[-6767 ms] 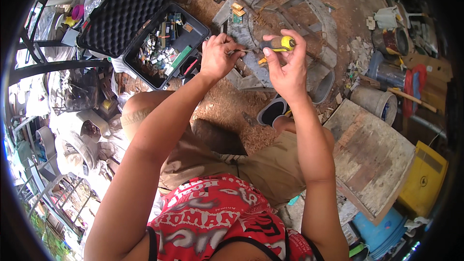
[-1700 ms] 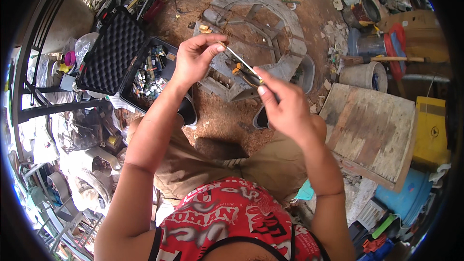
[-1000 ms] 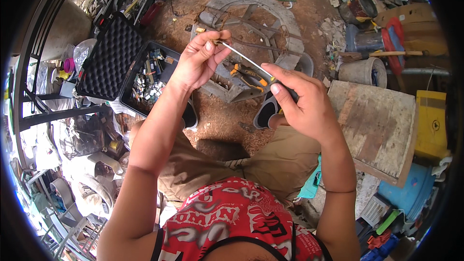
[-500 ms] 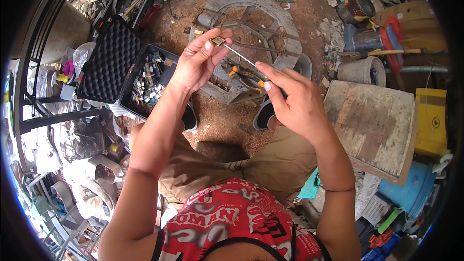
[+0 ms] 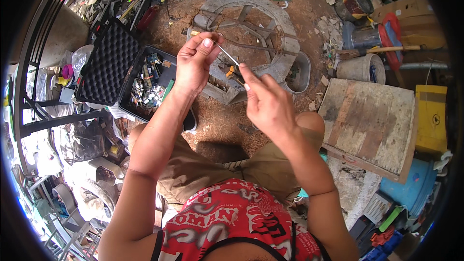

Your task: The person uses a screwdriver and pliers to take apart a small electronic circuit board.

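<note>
My left hand is raised in front of the ring-shaped frame, its thumb and fingers pinched round a small gold-coloured metal part. The fingers now cover most of that part. My right hand grips a screwdriver, hiding its handle. The thin metal shaft of the screwdriver slants up and left, its tip reaching the part at my left fingertips. Behind my right hand, pliers with orange grips lie partly hidden on the grey frame.
Left of my legs stands an open black case with a foam-lined lid; small circuit boards fill part of it. A worn wooden board, a pale bucket and a blue tub are at the right.
My right hand has moved left and nearer to me with the screwdriver, covering more of the pliers. My left hand has shifted slightly left, and its fingers now hide the gold-coloured part.
</note>
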Action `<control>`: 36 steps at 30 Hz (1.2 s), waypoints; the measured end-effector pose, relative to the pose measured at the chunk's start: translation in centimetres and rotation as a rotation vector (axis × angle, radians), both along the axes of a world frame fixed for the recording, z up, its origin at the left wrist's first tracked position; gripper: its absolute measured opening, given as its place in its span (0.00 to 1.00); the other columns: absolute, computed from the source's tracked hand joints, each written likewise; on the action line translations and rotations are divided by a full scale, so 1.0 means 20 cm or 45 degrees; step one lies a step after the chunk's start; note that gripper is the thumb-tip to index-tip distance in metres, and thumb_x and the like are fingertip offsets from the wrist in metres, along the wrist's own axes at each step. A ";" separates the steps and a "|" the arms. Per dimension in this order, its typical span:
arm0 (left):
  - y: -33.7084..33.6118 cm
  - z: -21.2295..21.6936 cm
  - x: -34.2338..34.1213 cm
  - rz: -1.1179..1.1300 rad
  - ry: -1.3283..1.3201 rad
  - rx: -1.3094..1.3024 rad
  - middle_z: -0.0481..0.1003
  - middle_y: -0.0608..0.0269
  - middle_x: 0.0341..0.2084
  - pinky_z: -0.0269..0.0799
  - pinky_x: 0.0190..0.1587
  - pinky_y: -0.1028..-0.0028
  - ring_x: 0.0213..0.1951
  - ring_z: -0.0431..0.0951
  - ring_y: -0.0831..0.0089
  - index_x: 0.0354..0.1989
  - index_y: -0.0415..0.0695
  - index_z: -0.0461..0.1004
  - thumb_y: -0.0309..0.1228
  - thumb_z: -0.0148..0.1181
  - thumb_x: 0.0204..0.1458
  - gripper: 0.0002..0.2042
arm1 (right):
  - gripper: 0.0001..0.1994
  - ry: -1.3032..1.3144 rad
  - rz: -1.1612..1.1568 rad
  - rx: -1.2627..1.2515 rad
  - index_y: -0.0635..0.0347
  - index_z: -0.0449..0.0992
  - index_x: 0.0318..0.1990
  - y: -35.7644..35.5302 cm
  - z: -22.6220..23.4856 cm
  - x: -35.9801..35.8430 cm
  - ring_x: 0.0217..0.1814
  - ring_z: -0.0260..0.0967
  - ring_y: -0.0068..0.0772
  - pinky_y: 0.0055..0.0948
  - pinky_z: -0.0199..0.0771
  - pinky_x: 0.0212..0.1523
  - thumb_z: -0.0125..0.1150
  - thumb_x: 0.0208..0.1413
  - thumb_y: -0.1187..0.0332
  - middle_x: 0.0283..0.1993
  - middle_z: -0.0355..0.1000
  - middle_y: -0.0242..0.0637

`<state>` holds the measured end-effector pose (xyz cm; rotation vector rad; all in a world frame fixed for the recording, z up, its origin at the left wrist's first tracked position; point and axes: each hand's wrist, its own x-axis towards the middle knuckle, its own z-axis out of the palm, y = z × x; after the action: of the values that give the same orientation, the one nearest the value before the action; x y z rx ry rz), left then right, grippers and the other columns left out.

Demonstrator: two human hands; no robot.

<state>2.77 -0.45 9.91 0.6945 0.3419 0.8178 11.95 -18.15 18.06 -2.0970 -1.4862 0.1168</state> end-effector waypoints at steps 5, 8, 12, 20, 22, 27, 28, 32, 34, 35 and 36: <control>-0.02 0.01 0.02 0.184 0.152 0.024 0.79 0.59 0.41 0.75 0.49 0.75 0.48 0.78 0.71 0.43 0.40 0.77 0.27 0.59 0.59 0.06 | 0.22 -0.110 -0.110 0.064 0.46 0.73 0.60 0.04 -0.12 -0.11 0.24 0.69 0.44 0.40 0.74 0.27 0.57 0.56 0.73 0.27 0.66 0.37; 0.00 -0.01 0.00 0.192 0.196 0.022 0.79 0.59 0.43 0.75 0.48 0.76 0.49 0.78 0.71 0.44 0.41 0.77 0.30 0.58 0.60 0.08 | 0.21 0.061 -0.070 0.063 0.48 0.74 0.59 0.06 -0.11 -0.11 0.26 0.70 0.45 0.39 0.74 0.29 0.58 0.57 0.72 0.28 0.69 0.39; 0.04 0.03 -0.04 -0.040 0.010 -0.166 0.75 0.53 0.50 0.76 0.52 0.73 0.51 0.78 0.68 0.51 0.40 0.72 0.34 0.51 0.64 0.13 | 0.18 0.449 0.087 0.081 0.53 0.76 0.57 0.03 0.01 0.08 0.28 0.72 0.35 0.33 0.72 0.33 0.58 0.59 0.73 0.33 0.76 0.47; 0.06 0.06 -0.05 -0.296 -0.221 -0.295 0.67 0.47 0.59 0.77 0.55 0.72 0.53 0.76 0.65 0.61 0.35 0.63 0.37 0.43 0.67 0.21 | 0.18 0.230 0.182 -0.049 0.53 0.76 0.57 0.02 0.17 0.15 0.28 0.70 0.37 0.32 0.71 0.33 0.58 0.58 0.74 0.31 0.73 0.43; 0.06 0.06 -0.05 -0.292 -0.198 -0.270 0.67 0.47 0.59 0.77 0.55 0.72 0.53 0.76 0.65 0.61 0.35 0.63 0.38 0.42 0.68 0.21 | 0.19 0.206 0.192 -0.043 0.53 0.76 0.57 0.03 0.16 0.14 0.27 0.69 0.38 0.33 0.71 0.32 0.58 0.58 0.75 0.30 0.72 0.42; 0.06 0.06 -0.05 -0.265 -0.130 -0.262 0.69 0.49 0.58 0.77 0.54 0.73 0.52 0.77 0.65 0.61 0.34 0.63 0.37 0.41 0.68 0.20 | 0.19 0.143 0.203 -0.007 0.52 0.76 0.57 0.04 0.13 0.13 0.26 0.68 0.40 0.34 0.70 0.31 0.58 0.57 0.75 0.29 0.71 0.42; 0.06 0.05 -0.04 -0.259 -0.123 -0.264 0.69 0.50 0.58 0.77 0.54 0.73 0.52 0.77 0.65 0.61 0.34 0.63 0.37 0.41 0.68 0.20 | 0.19 0.157 0.196 -0.019 0.52 0.76 0.57 0.04 0.14 0.12 0.26 0.68 0.41 0.35 0.70 0.31 0.58 0.57 0.75 0.29 0.70 0.42; 0.06 0.05 -0.04 -0.262 -0.125 -0.246 0.70 0.52 0.56 0.77 0.54 0.73 0.52 0.77 0.66 0.61 0.36 0.63 0.36 0.41 0.68 0.20 | 0.19 0.154 0.176 -0.037 0.51 0.75 0.57 0.05 0.14 0.10 0.26 0.68 0.43 0.37 0.70 0.31 0.58 0.56 0.74 0.28 0.69 0.42; 0.05 0.05 -0.04 -0.256 -0.114 -0.239 0.70 0.52 0.56 0.77 0.54 0.72 0.52 0.77 0.66 0.61 0.37 0.63 0.37 0.42 0.68 0.20 | 0.20 0.131 0.171 -0.036 0.51 0.75 0.57 0.06 0.14 0.10 0.26 0.68 0.44 0.38 0.70 0.30 0.58 0.56 0.74 0.27 0.69 0.42; 0.04 0.05 -0.03 -0.253 -0.109 -0.235 0.70 0.52 0.56 0.77 0.54 0.72 0.52 0.77 0.66 0.61 0.37 0.63 0.37 0.42 0.68 0.20 | 0.20 0.122 0.169 -0.041 0.50 0.75 0.57 0.06 0.14 0.10 0.26 0.68 0.45 0.38 0.71 0.30 0.58 0.56 0.73 0.27 0.69 0.42; 0.04 0.05 -0.03 -0.225 -0.069 -0.205 0.71 0.52 0.56 0.77 0.53 0.72 0.51 0.77 0.66 0.61 0.37 0.64 0.37 0.43 0.68 0.20 | 0.20 0.114 0.167 -0.046 0.50 0.75 0.58 0.06 0.14 0.09 0.27 0.68 0.46 0.39 0.71 0.31 0.58 0.56 0.73 0.28 0.69 0.42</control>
<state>2.16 0.30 10.92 0.5428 0.2899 0.6324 13.80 -16.98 20.80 -1.9942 -1.5769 0.2852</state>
